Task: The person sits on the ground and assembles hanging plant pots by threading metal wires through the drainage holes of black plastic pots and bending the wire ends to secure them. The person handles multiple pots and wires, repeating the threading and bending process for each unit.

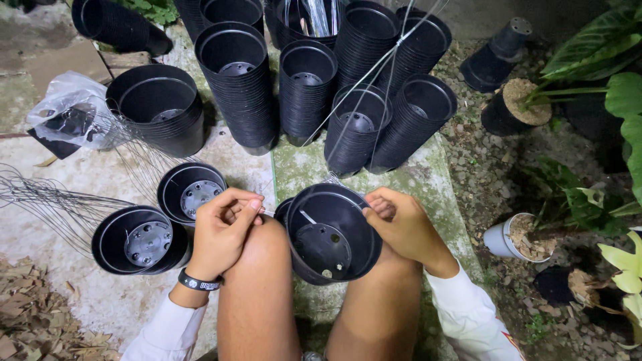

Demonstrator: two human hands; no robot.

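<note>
the person sits low with bare knees apart, and a black pot (pixel 331 234) is wedged between them, tipped so its mouth faces up toward the head; that tilt keeps the rim and the holed base in plain sight while both hands stay free.

the left hand (pixel 224 230) is pinched narrow, thumb and forefinger closed on the end of a thin wire (pixel 267 212) that runs across to the pot's near rim. the right hand (pixel 401 227) is curled over the opposite rim, fingers closed on the edge and, it seems, on another bit of wire there, though its fingertips are partly hidden behind the rim. a long strand (pixel 374 73) rises from about that spot toward the upper part of the view, taut enough to look held.

a second pot edge shows just behind the held one, touching it. to the left, on the concrete floor (pixel 100 301), two pots (pixel 137 239) (pixel 192 192) stand upright, near the left wrist. a loose bundle of wire (pixel 47 200) fans out further left, near a plastic bag (pixel 70 110). tall stacks of pots (pixel 307 87) crowd the far side, leaning against one another. leafy plants (pixel 615 100) and a white pot (pixel 511 237) of soil sit on gravel to the right, well apart.
</note>
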